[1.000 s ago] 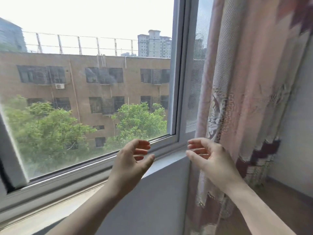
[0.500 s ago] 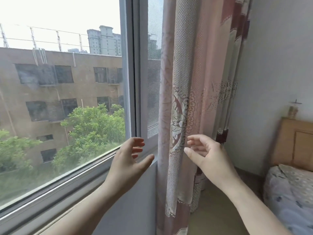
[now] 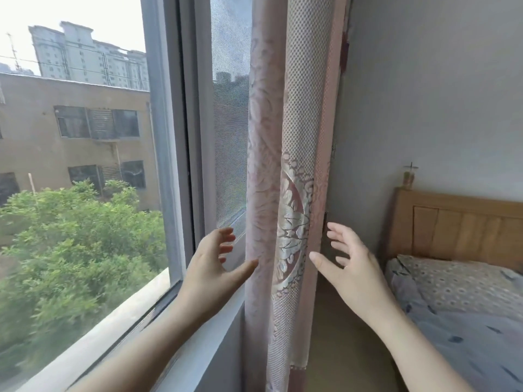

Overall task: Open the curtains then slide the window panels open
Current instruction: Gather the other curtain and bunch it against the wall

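Observation:
A pink patterned curtain point(image 3: 285, 154) hangs bunched in a narrow column at the window's right end, against the wall corner. My left hand point(image 3: 210, 271) is open just left of it, thumb tip touching the fabric's left edge. My right hand point(image 3: 349, 264) is open just right of it, fingers spread, thumb pointing at the fabric. Neither hand grips the curtain. The grey sliding window frame point(image 3: 172, 154) stands upright left of the curtain, and a mesh screen panel point(image 3: 230, 123) shows between frame and curtain.
A wooden headboard point(image 3: 455, 224) and a bed with blue-grey bedding point(image 3: 464, 315) fill the right. The white window sill point(image 3: 198, 343) runs under my left forearm. A grey wall point(image 3: 424, 94) rises behind the bed. Trees and a tan building lie outside.
The view has swung right, bringing the curtain to the centre and the bed into sight. Both hands have spread wider apart and now flank the bunched curtain.

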`<state>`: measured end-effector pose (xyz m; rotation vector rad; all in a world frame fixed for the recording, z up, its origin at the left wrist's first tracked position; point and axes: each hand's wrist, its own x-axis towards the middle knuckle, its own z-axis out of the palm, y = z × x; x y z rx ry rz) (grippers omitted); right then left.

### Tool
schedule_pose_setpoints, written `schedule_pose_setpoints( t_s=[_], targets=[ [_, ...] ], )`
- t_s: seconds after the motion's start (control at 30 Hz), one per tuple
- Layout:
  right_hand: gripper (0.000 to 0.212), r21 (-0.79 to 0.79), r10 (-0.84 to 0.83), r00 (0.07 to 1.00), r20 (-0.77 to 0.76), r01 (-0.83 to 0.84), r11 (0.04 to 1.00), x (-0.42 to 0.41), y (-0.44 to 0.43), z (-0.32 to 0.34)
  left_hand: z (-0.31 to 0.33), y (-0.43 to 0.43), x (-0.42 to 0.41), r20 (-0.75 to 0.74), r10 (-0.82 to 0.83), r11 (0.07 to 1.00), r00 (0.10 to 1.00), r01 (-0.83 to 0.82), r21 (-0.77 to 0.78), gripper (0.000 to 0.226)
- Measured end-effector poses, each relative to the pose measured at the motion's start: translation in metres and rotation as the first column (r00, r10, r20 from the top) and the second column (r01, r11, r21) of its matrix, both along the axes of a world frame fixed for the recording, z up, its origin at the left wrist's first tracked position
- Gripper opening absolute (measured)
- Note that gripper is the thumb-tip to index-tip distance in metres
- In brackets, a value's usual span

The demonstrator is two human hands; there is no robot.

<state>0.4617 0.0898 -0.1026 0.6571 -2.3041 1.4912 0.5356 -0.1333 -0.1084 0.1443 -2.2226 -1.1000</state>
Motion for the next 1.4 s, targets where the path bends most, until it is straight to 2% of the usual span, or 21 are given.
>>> schedule_pose_setpoints(
  t_s=[0.27, 0.33, 0.53, 0.6, 0.67, 0.73, 0.8, 0.9, 1.0, 1.07, 1.13, 1.2, 1.27, 1.33, 1.4],
  targets=[
    [0.059, 0.009, -0.092, 0.996, -0.002, 0.092, 0.996, -0.044, 0.01, 0.0, 0.002, 0.013, -0.07, 0.038, -0.046, 0.999, 0.998, 0.047, -0.027, 0.108],
    [0.059, 0.015, -0.089, 0.996, 0.004, 0.089, 0.996, -0.069, 0.043, 0.0, 0.011, 0.05, -0.103, 0.035, -0.049, 0.999, 0.998, 0.049, -0.019, 0.117],
    [0.059, -0.009, -0.123, 0.992, 0.003, 0.123, 0.992, -0.104, 0.071, 0.0, 0.023, 0.074, -0.17, 0.024, -0.089, 0.996, 0.996, 0.089, -0.024, 0.143],
    [0.06, -0.024, -0.126, 0.992, 0.015, 0.126, 0.992, -0.119, 0.081, 0.001, 0.016, 0.083, -0.192, 0.032, -0.089, 0.996, 0.995, 0.089, -0.001, 0.144],
    [0.062, -0.023, -0.115, 0.993, 0.018, 0.116, 0.993, -0.129, 0.085, 0.005, 0.01, 0.089, -0.209, 0.022, -0.08, 0.996, 0.997, 0.079, 0.037, 0.135],
    [0.071, -0.014, -0.078, 0.996, 0.035, 0.079, 0.997, -0.14, 0.089, 0.011, 0.002, 0.098, -0.229, -0.021, -0.119, 0.988, 0.993, 0.121, 0.097, 0.108],
    [0.093, -0.002, -0.024, 0.997, 0.073, 0.024, 1.0, -0.151, 0.089, 0.024, -0.003, 0.111, -0.245, -0.051, -0.178, 0.98, 0.983, 0.182, 0.084, 0.075],
    [0.12, 0.005, 0.031, 0.993, 0.115, -0.031, 0.999, -0.179, 0.086, 0.048, -0.011, 0.137, -0.269, -0.048, -0.272, 0.96, 0.961, 0.274, 0.057, 0.053],
    [0.137, 0.003, 0.022, 0.998, 0.058, -0.022, 1.0, -0.216, 0.07, 0.068, -0.023, 0.153, -0.29, -0.024, -0.257, 0.963, 0.966, 0.258, 0.074, 0.021],
    [0.146, 0.007, -0.008, 1.0, 0.007, 0.008, 1.0, -0.244, 0.061, 0.076, -0.031, 0.165, -0.303, -0.006, -0.245, 0.963, 0.97, 0.244, 0.118, 0.013],
    [0.15, -0.008, -0.018, 1.0, -0.006, 0.018, 1.0, -0.266, 0.057, 0.08, -0.036, 0.177, -0.311, 0.024, -0.285, 0.937, 0.958, 0.273, 0.218, 0.02],
    [0.147, -0.07, 0.009, 1.0, -0.024, -0.011, 0.997, -0.281, 0.054, 0.082, -0.036, 0.185, -0.314, 0.054, -0.365, 0.879, 0.93, 0.324, 0.349, 0.022],
    [0.135, -0.119, 0.027, 0.999, -0.046, -0.033, 0.992, -0.291, 0.053, 0.084, -0.034, 0.188, -0.319, 0.084, -0.438, 0.816, 0.895, 0.357, 0.455, 0.022],
    [0.103, -0.164, 0.02, 0.996, -0.087, -0.034, 0.986, -0.296, 0.055, 0.087, -0.032, 0.188, -0.325, 0.116, -0.48, 0.793, 0.87, 0.372, 0.483, 0.024],
    [0.054, -0.177, 0.013, 0.99, -0.139, -0.038, 0.983, -0.308, 0.061, 0.086, -0.032, 0.192, -0.331, 0.091, -0.402, 0.849, 0.911, 0.334, 0.409, 0.03]
  ],
)
